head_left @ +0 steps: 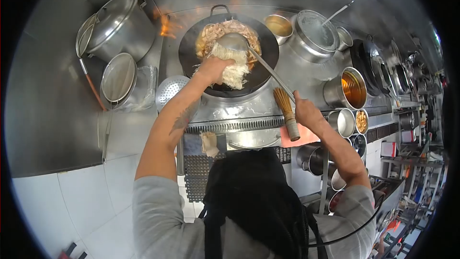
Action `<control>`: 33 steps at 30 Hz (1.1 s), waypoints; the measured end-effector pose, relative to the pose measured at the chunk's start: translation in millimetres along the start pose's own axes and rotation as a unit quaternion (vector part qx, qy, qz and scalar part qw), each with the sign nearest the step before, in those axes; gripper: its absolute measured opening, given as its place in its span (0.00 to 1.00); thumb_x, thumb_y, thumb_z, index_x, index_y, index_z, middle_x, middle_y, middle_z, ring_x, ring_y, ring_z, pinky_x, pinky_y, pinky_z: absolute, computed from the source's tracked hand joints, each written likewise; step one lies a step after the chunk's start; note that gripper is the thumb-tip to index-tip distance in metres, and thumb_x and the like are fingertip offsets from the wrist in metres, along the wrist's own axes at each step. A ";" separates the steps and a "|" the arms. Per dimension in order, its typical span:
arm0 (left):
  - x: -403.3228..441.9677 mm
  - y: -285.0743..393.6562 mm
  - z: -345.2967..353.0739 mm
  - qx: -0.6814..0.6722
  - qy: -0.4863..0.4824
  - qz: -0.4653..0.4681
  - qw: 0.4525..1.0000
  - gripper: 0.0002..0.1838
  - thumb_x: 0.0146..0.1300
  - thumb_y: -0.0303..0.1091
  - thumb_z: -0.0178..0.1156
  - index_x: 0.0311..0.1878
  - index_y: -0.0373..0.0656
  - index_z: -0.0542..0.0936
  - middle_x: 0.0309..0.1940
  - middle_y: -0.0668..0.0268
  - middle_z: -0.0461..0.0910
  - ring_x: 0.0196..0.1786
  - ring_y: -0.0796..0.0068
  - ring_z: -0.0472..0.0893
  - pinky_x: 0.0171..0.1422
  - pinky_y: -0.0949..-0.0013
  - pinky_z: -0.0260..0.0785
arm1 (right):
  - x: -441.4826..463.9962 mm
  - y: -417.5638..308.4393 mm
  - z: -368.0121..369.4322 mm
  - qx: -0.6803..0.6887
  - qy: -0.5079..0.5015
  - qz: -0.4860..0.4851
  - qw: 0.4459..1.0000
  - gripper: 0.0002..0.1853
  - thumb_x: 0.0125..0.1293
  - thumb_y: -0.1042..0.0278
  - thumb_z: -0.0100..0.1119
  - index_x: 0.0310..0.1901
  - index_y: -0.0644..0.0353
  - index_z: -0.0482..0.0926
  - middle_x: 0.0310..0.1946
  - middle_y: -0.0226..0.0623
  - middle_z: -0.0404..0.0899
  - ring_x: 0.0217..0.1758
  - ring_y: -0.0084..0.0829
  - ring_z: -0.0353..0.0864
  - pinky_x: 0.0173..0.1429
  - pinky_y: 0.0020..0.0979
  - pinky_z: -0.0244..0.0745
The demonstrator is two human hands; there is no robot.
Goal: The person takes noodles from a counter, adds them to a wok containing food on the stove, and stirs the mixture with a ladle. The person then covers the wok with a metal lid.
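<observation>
In a dark wok (270, 60) lies a mix of sliced onion-like strips and browned pieces (215, 30). Over its near side, my left hand (213, 69) grips a clump of pale, thin noodles (235, 69), some strands hanging loose toward the near rim. My right hand (308, 113) is closed around the long handle of a metal ladle (273, 73). The ladle's bowl rests over the food just beyond the noodles, its underside facing up. Part of the left fingers is hidden by the noodles.
Flames (166, 25) rise at the wok's far left. A bamboo brush (286, 110) lies beneath the ladle handle. A perforated skimmer (171, 91) sits left of the wok, a large lidded pot (117, 24) beyond it. To the right stands a pot of amber liquid (353, 88).
</observation>
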State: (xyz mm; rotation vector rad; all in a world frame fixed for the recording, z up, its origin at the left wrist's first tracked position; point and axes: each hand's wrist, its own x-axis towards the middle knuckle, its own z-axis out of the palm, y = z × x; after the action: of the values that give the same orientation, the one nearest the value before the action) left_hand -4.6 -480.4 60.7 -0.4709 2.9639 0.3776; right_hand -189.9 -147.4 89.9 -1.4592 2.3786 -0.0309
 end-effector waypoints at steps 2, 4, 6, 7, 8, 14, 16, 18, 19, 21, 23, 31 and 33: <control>2.1 -2.8 -0.8 -0.009 -0.005 0.001 1.000 0.48 0.36 0.27 0.78 0.68 0.62 0.75 0.43 0.55 0.86 0.50 0.49 0.84 0.59 0.54 0.76 | 0.9 1.0 6.1 -0.024 -0.019 -0.001 1.000 0.37 0.64 0.71 0.55 0.73 0.74 0.54 0.32 0.66 0.82 0.38 0.63 0.85 0.46 0.57 0.80; 3.1 -3.8 -0.8 -0.012 -0.008 0.002 1.000 0.48 0.36 0.27 0.78 0.67 0.62 0.75 0.44 0.55 0.86 0.50 0.49 0.84 0.59 0.54 0.76 | 0.8 0.1 10.7 -0.052 -0.016 -0.014 0.998 0.38 0.64 0.74 0.52 0.74 0.74 0.50 0.31 0.66 0.83 0.37 0.62 0.85 0.45 0.56 0.81; 2.8 -0.9 -5.0 0.004 -0.009 0.013 1.000 0.48 0.36 0.27 0.79 0.68 0.61 0.75 0.44 0.55 0.86 0.51 0.49 0.84 0.60 0.55 0.76 | 4.0 2.2 15.0 -0.056 -0.016 -0.006 0.998 0.36 0.64 0.73 0.53 0.72 0.74 0.53 0.31 0.65 0.83 0.37 0.61 0.85 0.45 0.56 0.81; 3.0 -0.1 -8.8 0.011 -0.011 0.016 1.000 0.48 0.36 0.27 0.79 0.68 0.61 0.75 0.44 0.55 0.86 0.51 0.49 0.84 0.60 0.55 0.76 | 6.0 2.4 16.2 -0.061 -0.016 0.002 0.998 0.34 0.65 0.73 0.53 0.71 0.74 0.55 0.31 0.64 0.83 0.36 0.61 0.86 0.44 0.55 0.81; 1.6 1.8 -8.8 0.014 -0.014 0.014 1.000 0.48 0.36 0.27 0.79 0.68 0.61 0.75 0.44 0.54 0.86 0.51 0.49 0.84 0.60 0.55 0.76 | 7.9 6.4 15.7 -0.055 -0.014 0.005 0.998 0.34 0.65 0.73 0.53 0.71 0.74 0.55 0.31 0.64 0.83 0.36 0.61 0.86 0.44 0.55 0.81; 1.7 2.8 -4.9 0.021 -0.014 0.018 1.000 0.48 0.37 0.26 0.78 0.68 0.59 0.75 0.43 0.53 0.86 0.51 0.50 0.84 0.60 0.55 0.76 | 0.6 -20.7 -23.6 -0.066 0.003 -0.016 0.998 0.17 0.69 0.69 0.52 0.56 0.66 0.65 0.32 0.61 0.84 0.37 0.59 0.87 0.42 0.55 0.83; 3.4 2.9 -5.2 0.011 -0.012 0.022 1.000 0.48 0.37 0.25 0.78 0.69 0.58 0.75 0.43 0.53 0.86 0.51 0.50 0.84 0.60 0.55 0.76 | 2.4 -18.5 -1.6 -0.060 0.005 0.009 0.998 0.15 0.72 0.67 0.49 0.55 0.65 0.65 0.31 0.59 0.84 0.37 0.58 0.87 0.40 0.54 0.83; 3.3 1.9 -3.4 0.004 -0.019 0.007 1.000 0.49 0.36 0.25 0.78 0.69 0.58 0.74 0.42 0.53 0.86 0.51 0.50 0.84 0.59 0.55 0.76 | 11.5 -10.8 11.3 -0.063 -0.009 0.006 0.998 0.15 0.75 0.64 0.47 0.56 0.64 0.65 0.31 0.58 0.84 0.37 0.59 0.87 0.40 0.53 0.84; 4.0 1.1 -4.5 0.003 -0.018 0.005 1.000 0.49 0.36 0.25 0.78 0.69 0.58 0.74 0.42 0.53 0.86 0.51 0.50 0.84 0.59 0.55 0.76 | 15.4 -9.9 11.9 -0.070 -0.014 0.006 0.997 0.16 0.76 0.62 0.47 0.57 0.64 0.64 0.32 0.59 0.84 0.38 0.59 0.87 0.40 0.53 0.84; 2.2 2.0 -3.4 0.000 -0.021 0.002 1.000 0.49 0.36 0.25 0.78 0.69 0.60 0.74 0.42 0.54 0.86 0.51 0.50 0.84 0.59 0.56 0.76 | 11.6 -12.8 13.6 -0.071 -0.022 0.008 0.997 0.17 0.76 0.61 0.47 0.57 0.64 0.64 0.33 0.60 0.85 0.39 0.59 0.87 0.41 0.54 0.84; 2.2 4.5 -5.7 0.006 -0.018 0.004 1.000 0.49 0.36 0.26 0.78 0.69 0.60 0.74 0.42 0.54 0.86 0.50 0.50 0.84 0.59 0.56 0.76 | 10.9 -13.2 -2.7 -0.058 -0.012 0.006 0.998 0.18 0.75 0.59 0.49 0.57 0.63 0.66 0.34 0.60 0.85 0.40 0.61 0.86 0.45 0.56 0.82; 13.3 -17.7 -18.6 -0.035 -0.020 0.018 0.999 0.49 0.36 0.29 0.79 0.69 0.58 0.74 0.46 0.54 0.86 0.53 0.51 0.84 0.63 0.57 0.75 | 50.2 -11.6 -33.0 0.163 0.116 0.005 0.980 0.25 0.73 0.61 0.50 0.68 0.61 0.68 0.38 0.66 0.83 0.45 0.67 0.82 0.53 0.57 0.77; 25.4 -25.0 -53.9 -0.020 -0.038 0.074 0.996 0.49 0.36 0.31 0.80 0.70 0.54 0.74 0.51 0.54 0.84 0.57 0.53 0.82 0.65 0.58 0.73 | 67.2 -11.2 -36.9 0.112 0.149 0.012 0.982 0.27 0.73 0.62 0.50 0.71 0.60 0.67 0.39 0.66 0.83 0.46 0.66 0.82 0.53 0.57 0.76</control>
State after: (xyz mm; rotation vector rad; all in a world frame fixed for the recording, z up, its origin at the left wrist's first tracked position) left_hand -24.7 -524.9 103.0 -0.2366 2.9307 0.4588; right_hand -218.9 -217.0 107.8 -1.3992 2.5238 -0.5289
